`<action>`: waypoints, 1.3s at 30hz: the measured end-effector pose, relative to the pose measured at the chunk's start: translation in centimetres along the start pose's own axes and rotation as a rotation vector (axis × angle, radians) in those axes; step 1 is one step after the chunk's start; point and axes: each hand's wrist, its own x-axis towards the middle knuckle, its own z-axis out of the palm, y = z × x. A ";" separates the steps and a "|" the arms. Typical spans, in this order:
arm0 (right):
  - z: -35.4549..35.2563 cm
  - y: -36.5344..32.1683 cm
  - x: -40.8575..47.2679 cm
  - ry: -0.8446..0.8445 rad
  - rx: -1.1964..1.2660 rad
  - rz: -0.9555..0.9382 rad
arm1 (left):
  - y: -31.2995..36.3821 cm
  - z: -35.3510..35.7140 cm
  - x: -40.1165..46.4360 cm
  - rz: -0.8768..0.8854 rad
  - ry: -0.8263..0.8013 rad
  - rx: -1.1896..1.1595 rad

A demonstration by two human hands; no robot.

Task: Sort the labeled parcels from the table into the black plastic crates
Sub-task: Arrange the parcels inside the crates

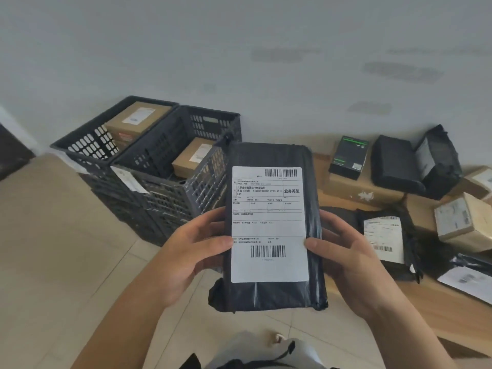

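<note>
I hold a black plastic-wrapped parcel [269, 291] upright in front of me, its white shipping label [269, 225] facing me. My left hand [186, 251] grips its left edge, thumb on the label. My right hand [346, 257] grips the right edge the same way. Two black plastic crates stand on the floor behind it: the left crate [87, 145] holds a brown labeled box [135, 118], the right crate [202, 121] holds another brown box [191, 158].
A low wooden table [436, 315] at the right carries more parcels: a black labeled bag [383, 241], a black-and-green box [348, 155], black wrapped packages [394, 163], cardboard boxes [460, 222]. A grey wall is behind. Tiled floor lies below.
</note>
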 end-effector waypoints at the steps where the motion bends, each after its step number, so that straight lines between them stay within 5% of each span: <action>1: 1.4 0.4 -0.1 -0.031 -0.007 0.029 | -0.4 -1.1 -1.6 -0.009 0.042 -0.003; 11: 15.5 7.3 -3.5 -0.235 -0.152 0.307 | -8.2 -9.3 -18.2 -0.103 0.392 -0.202; 21: 23.5 11.2 -6.9 -0.360 -0.198 0.361 | -12.0 -13.8 -27.3 -0.061 0.504 -0.297; 39: 26.1 13.9 3.5 -0.252 -0.158 0.480 | -10.4 -21.6 -18.6 -0.207 0.452 -0.242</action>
